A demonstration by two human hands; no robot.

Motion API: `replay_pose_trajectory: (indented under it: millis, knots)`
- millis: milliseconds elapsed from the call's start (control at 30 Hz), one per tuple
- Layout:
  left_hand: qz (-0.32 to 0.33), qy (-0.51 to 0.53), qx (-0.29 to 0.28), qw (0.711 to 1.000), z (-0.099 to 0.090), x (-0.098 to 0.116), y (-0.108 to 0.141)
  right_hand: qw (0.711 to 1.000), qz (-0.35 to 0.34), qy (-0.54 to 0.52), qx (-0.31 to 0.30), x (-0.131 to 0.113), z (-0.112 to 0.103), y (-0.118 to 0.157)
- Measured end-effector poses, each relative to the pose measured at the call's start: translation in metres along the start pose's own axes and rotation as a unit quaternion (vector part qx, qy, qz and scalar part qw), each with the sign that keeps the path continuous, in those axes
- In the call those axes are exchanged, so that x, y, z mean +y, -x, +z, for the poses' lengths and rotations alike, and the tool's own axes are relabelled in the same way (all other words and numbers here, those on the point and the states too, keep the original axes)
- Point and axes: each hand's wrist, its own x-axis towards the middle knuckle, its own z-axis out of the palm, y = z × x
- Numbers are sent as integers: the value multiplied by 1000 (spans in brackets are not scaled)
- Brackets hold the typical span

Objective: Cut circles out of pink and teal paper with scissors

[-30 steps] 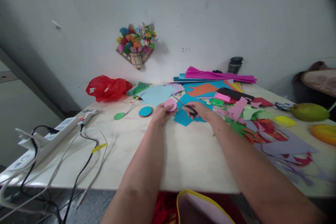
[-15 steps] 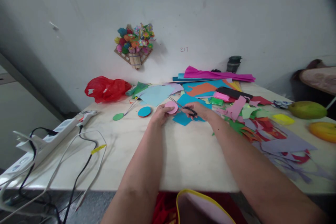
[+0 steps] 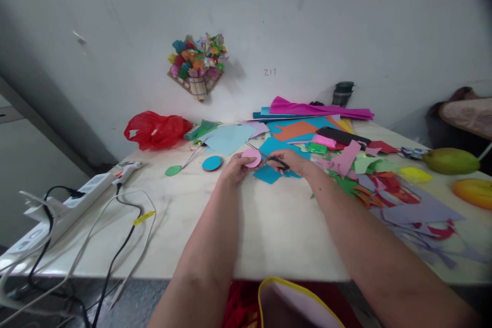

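While the left hand (image 3: 234, 167) pinches a flat, round pink paper disc (image 3: 252, 157) between thumb and fingers, the right hand (image 3: 287, 160) is closed round slim metal scissors with black handles (image 3: 275, 160).

Head view, the only one: pink disc sits at the left fingertips, on that hand's right side. Left hand is the nearer one, in contact. From the right hand, the disc lies to the left, with a gap between that the scissors bridge.

Key relation is blade line vs disc rim. Scissors' long axis runs diagonally, from the right fist leftward and away from the body, tips ending past the disc's far edge. Blades lie just beside the far-right rim; can't tell if they touch it. Blade opening too fine to read. Disc is round, so no long axis; broad face is toward the camera.

Both hands are over the pale tabletop (image 3: 277, 238). Behind disc and scissors in view is an angular bright blue paper sheet (image 3: 268, 175); height above it, can't tell. Left of the left hand: a round blue disc with reddish-orange showing beneath (image 3: 211, 163), then a round green paper disc (image 3: 173, 170) further left. Loose heap of mixed-colour paper scraps (image 3: 384, 189) is beside the right forearm, well apart from the pink disc.
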Motion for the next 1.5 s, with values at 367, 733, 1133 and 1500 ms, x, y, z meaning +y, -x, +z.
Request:
replay_pose_trajectory:
  millis: [367,733,1133,1500]
  knots:
    - [-24,9,0,1000,-2,1,2,1000,3,17,-16,-3,0,2]
    - [-27,21,3,999,1,2,3,999,-12,13,-29,3,-3,-2]
    - [-27,27,5,999,-1,1,2,999,-22,16,-19,4,-2,-2]
    - [-22,23,2,999,-4,-1,0,999,-31,-11,-9,1,-1,-2]
